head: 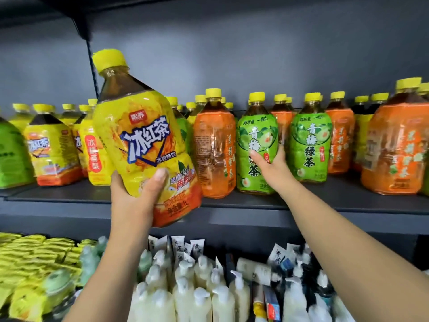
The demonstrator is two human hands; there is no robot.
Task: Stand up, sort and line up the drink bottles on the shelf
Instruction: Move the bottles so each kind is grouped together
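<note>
Two hands work apart: the left hand (137, 194) grips a tilted yellow iced-tea bottle (141, 135) lifted off the shelf (325, 203), likely for re-sorting, while the right hand (271, 166) clasps a standing green-tea bottle (256, 145) beside it.

Rough count off the dark shelf (255, 202). Yellow-label iced tea bottles: one big one (141, 140) up front left of centre, plus three more (52, 149) with labels showing at middle left, so four clear ones. Green-label bottles: two side by side (256, 145) right of centre, one cut off at the far left edge (11, 156), three total. Orange-label bottles: I count four fronts, the nearest (214, 147) at centre and the biggest (394, 145) far right. Behind all that are too many yellow caps to count. Two hands: left (137, 189) and right (271, 166). Bottom of the frame has a crowd of white pump bottles (199, 296), can't pin a number.
</note>
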